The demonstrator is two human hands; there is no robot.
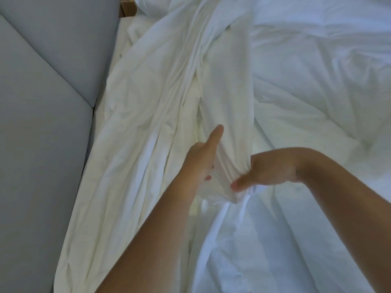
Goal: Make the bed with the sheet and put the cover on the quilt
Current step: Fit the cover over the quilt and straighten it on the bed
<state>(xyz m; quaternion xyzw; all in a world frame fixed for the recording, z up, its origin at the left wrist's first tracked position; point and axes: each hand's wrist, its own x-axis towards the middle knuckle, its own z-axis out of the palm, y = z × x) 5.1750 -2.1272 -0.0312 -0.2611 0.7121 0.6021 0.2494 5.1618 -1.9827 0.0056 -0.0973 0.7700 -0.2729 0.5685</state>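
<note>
A white quilt cover [160,106] lies in long bunched folds down the middle of the bed. Both hands hold one gathered fold of it. My left hand [201,159] grips the fold from the left, thumb pointing up and fingers curled under the cloth. My right hand [266,170] pinches the same fold from the right, thumb low, fingers hidden behind the fabric. A puffy white quilt [317,81] lies crumpled on the right side of the bed. More white bedding [243,250] spreads below my arms.
A grey padded headboard or wall panel [42,123] runs along the left side, with a seam across it. A brown edge, perhaps wood [128,9], shows at the top behind the bedding.
</note>
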